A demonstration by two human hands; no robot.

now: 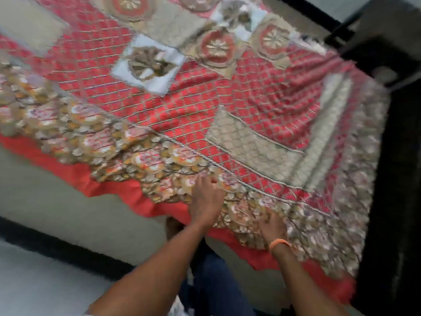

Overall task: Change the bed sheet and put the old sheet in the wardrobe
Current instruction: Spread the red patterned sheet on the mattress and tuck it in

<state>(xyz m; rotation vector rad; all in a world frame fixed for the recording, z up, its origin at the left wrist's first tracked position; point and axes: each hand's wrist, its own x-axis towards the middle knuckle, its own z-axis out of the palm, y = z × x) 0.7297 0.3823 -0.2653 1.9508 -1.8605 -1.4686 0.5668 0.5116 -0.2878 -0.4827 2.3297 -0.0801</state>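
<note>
One patterned red bed sheet (205, 92) covers the bed. Two hands rest on its floral border: left hand (206, 201) flat with fingers straight; right hand (272, 228) too blurred to tell.

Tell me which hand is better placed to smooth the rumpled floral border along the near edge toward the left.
Probably the left hand. It rests on the red patterned bed sheet at the floral border, right beside the rumples. The right hand, with the orange wristband, lies further right, near the corner.
</note>
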